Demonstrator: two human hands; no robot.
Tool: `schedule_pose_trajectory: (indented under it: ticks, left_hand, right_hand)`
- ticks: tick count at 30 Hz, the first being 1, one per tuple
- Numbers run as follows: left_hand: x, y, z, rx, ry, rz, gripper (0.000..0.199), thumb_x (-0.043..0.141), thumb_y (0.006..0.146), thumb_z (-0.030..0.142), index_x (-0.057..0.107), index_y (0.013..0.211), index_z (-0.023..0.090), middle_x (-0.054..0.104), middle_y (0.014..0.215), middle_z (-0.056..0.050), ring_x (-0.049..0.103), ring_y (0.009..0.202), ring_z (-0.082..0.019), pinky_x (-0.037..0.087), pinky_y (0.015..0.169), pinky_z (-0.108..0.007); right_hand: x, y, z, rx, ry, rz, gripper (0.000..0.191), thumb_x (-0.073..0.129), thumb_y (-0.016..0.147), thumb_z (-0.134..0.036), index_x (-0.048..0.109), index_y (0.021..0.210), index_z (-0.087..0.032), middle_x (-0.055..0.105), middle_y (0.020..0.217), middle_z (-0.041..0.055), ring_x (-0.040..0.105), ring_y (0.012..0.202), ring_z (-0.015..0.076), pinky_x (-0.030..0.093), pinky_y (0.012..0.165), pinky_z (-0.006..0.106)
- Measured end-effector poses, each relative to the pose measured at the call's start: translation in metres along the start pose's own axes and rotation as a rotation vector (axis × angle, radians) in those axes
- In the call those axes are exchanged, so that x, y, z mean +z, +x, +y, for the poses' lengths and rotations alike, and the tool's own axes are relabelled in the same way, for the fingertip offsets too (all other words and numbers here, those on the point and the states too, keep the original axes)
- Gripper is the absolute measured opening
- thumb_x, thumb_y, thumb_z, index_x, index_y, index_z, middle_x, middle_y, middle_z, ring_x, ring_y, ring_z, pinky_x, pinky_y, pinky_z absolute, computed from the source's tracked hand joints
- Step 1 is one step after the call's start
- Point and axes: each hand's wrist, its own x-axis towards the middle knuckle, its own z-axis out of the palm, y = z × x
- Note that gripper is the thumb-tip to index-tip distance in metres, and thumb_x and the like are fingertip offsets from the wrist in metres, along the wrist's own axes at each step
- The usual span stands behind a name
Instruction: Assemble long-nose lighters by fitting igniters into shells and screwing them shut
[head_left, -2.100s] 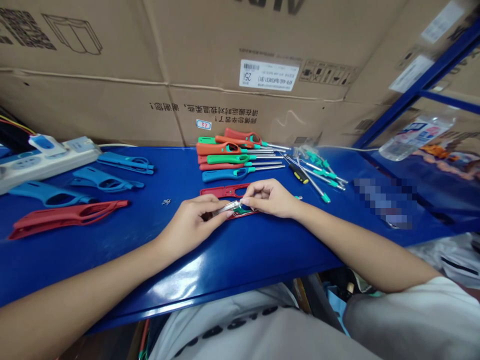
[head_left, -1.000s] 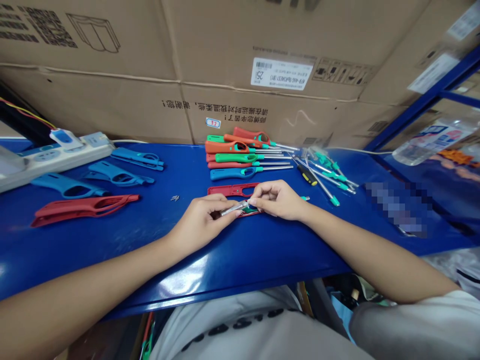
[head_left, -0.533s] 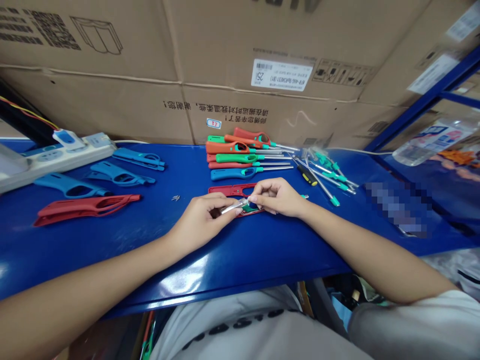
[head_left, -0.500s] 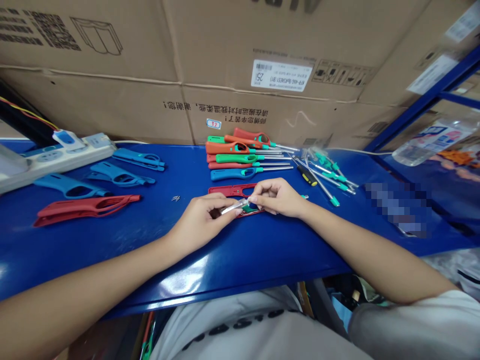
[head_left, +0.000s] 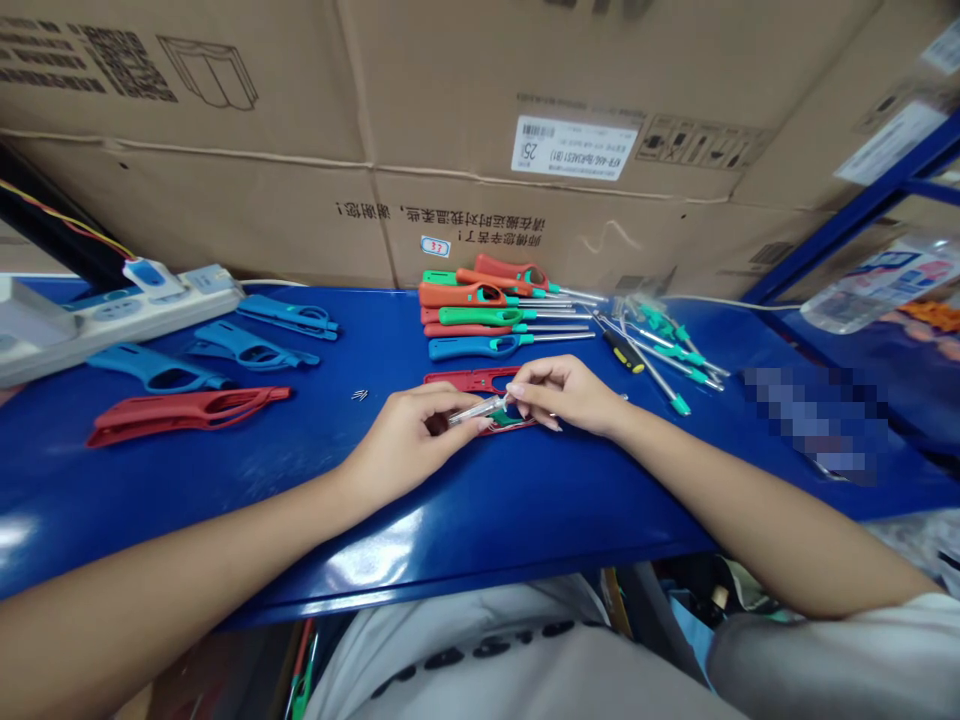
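Observation:
Near the middle of the blue table, my left hand [head_left: 420, 432] is closed round a clear tube [head_left: 477, 410] that points to the right. My right hand [head_left: 564, 395] pinches at the tube's right end; whatever small part is between its fingertips is too small to make out. Under and behind both hands lies a red lighter shell [head_left: 466, 381], partly hidden, with a green part showing by the fingers. Behind it, several lighters with metal rods lie stacked, a blue one [head_left: 472, 347] nearest.
Blue shells [head_left: 161, 370] and a red shell [head_left: 180, 412] lie left, beside a white power strip [head_left: 112, 325]. Small metal pins [head_left: 360, 395] sit left of my hands. Rods with green ends [head_left: 679, 403] and a black-yellow tool [head_left: 624, 352] lie right. Cardboard [head_left: 450, 120] stands behind.
The whole view has shifted slightly, so things appear a little further right. My right hand's fingers have spread a little below the tube's end. My left hand keeps its hold on the tube.

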Motion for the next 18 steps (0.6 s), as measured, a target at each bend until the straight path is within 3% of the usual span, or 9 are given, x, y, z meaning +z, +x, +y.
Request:
schedule_pose_trajectory:
  ticks: [13, 18]
  left_hand:
    - [0.0005, -0.0008, -0.0013, -0.02, 0.014, -0.014, 0.017, 0.071, 0.089, 0.031, 0.078, 0.098, 0.019, 0.075, 0.09, -0.004, 0.061, 0.066, -0.012, 0.046, 0.059, -0.024]
    - [-0.005, -0.0009, 0.0028, -0.057, 0.021, 0.008, 0.026, 0.072, 0.088, 0.033, 0.073, 0.11, 0.019, 0.075, 0.086, -0.002, 0.062, 0.064, -0.013, 0.049, 0.06, -0.024]
  right_hand:
    - [0.0046, -0.0023, 0.001, -0.031, -0.061, 0.031, 0.035, 0.074, 0.081, -0.05, 0.065, 0.078, -0.016, 0.055, 0.051, -0.0058, 0.041, 0.037, 0.0051, 0.031, 0.038, 0.02]
    - [0.0044, -0.0005, 0.0015, -0.023, -0.02, 0.024, 0.042, 0.07, 0.083, -0.057, 0.066, 0.086, -0.016, 0.069, 0.075, 0.0003, 0.045, 0.039, 0.0033, 0.035, 0.039, 0.02]
